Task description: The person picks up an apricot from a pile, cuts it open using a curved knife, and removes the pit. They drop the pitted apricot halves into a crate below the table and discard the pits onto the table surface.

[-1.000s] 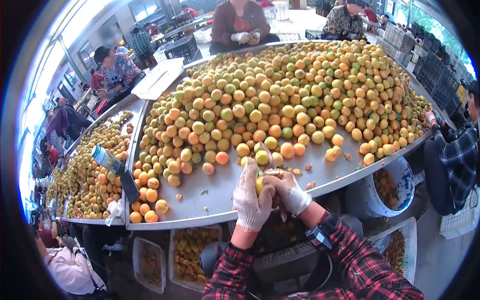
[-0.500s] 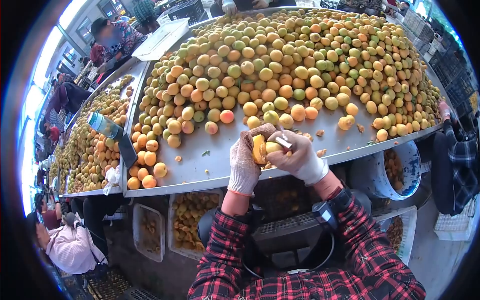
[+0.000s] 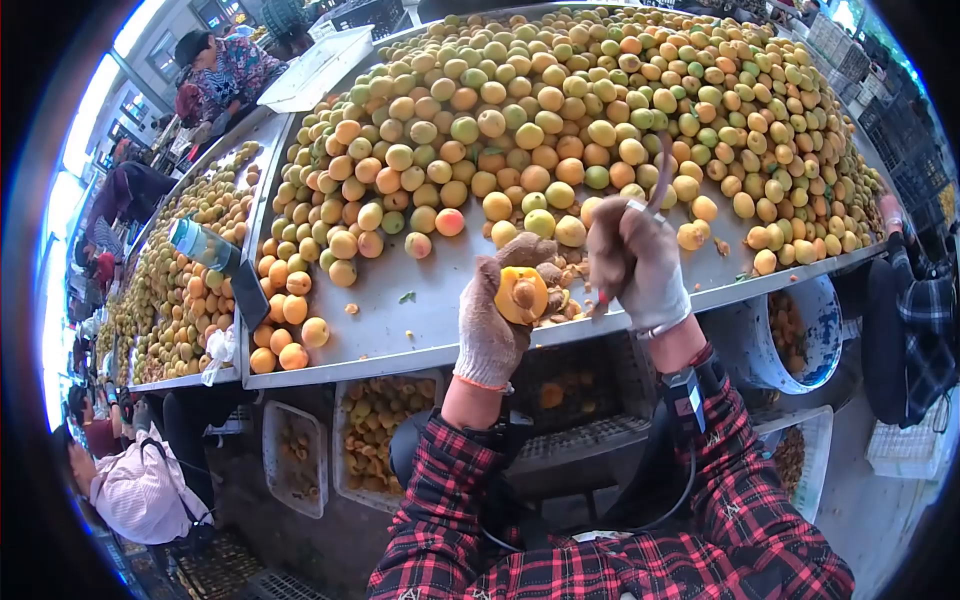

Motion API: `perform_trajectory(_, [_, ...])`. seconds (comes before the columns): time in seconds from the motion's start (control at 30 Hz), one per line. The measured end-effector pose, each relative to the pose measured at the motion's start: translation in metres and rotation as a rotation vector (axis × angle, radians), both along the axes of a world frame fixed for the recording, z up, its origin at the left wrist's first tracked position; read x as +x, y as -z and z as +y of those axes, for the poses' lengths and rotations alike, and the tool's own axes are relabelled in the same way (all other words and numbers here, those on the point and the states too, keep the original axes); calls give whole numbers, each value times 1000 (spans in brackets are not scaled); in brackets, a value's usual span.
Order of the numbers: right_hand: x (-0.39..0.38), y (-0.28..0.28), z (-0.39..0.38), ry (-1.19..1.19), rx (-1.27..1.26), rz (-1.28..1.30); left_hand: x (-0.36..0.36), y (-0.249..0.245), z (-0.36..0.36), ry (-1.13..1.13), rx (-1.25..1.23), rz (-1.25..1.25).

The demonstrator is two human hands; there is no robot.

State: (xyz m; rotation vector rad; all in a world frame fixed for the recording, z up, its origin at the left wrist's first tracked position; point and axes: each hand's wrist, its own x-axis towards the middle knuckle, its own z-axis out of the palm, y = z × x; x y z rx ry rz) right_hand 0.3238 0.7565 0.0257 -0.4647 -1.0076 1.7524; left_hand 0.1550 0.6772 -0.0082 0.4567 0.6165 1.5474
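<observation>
Left hand [image 3: 492,325]: grip closed round an opened apricot [image 3: 522,294], stone exposed (cut face up), over the desk [image 3: 400,335] edge at 6 o'clock of the fruit heap [image 3: 600,100]. Right hand [image 3: 640,265], at 3 o'clock, grip closed on a small knife [image 3: 661,168], blade pointing up. Step judged: stoning. The next move calls for prising the stone free.

Holds gloved left hand [image 3: 497,315] up, fingers curled closed, at 8 o'clock from gloved right hand [image 3: 640,270], clenched; both forearms upright.
</observation>
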Motion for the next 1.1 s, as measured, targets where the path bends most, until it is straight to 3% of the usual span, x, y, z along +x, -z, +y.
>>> perform_trajectory(0.03, [-3,-2,2,87,-19,61,4,-1,-2,7,-8,0])
perform_trajectory(0.1, [-3,-2,10,131,-29,216,13,-5,-4,25,6,270])
perform_trajectory(0.17, [-4,-2,16,184,-86,267,24,2,-4,55,7,198])
perform_trajectory(0.27, [-9,-3,14,249,-101,273,34,13,-4,37,-23,398])
perform_trajectory(0.37, [-15,-6,7,308,-124,132,42,10,-6,90,-123,298])
perform_trajectory(0.43, [-16,-6,6,282,-89,66,45,11,-3,92,-139,266])
perform_trajectory(0.5, [-12,-4,5,253,-70,78,44,17,0,-13,-103,477])
perform_trajectory(0.57, [-11,-6,5,203,-124,193,44,8,-3,-3,-123,439])
perform_trajectory(0.73, [-14,-6,1,161,-122,114,42,8,-5,4,-164,435])
perform_trajectory(0.8, [-16,-3,-1,150,-134,45,38,16,-3,-96,-66,789])
perform_trajectory(1.1, [-22,4,-10,13,-183,92,37,18,-4,-158,-45,880])
